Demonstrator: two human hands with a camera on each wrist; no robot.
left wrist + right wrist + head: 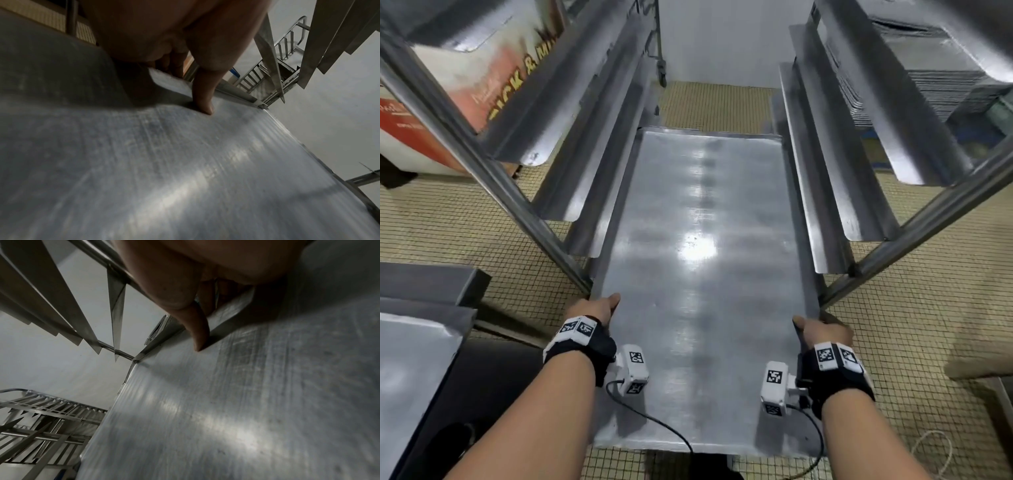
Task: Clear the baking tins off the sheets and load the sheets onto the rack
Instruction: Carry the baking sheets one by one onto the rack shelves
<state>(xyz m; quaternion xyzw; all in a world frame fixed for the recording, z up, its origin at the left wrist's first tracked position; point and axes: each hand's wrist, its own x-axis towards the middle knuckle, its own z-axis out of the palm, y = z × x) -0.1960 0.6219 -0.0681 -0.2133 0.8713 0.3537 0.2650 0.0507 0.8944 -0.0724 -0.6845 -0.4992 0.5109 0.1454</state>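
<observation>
- Sheet (pixel 698 274), bare of tins, goes partway into the rack (pixel 859 192): we hold it by its long side edges, far end between the side runners, near end sticking out toward us.
- Our left hand (pixel 594 313) clamps the left rim, thumb pressed on top; our right hand (pixel 825 334) grips the right rim likewise.
- We judge this sheet cleared and about half loaded; pushing it home remains.
- Another sheet (pixel 410 370) lies at lower left, and a stack (pixel 928 85) shows upper right.
- Writing: a red-and-white box (pixel 482 82) at upper left reads partly "ICK &"; the rest is cut off.
</observation>
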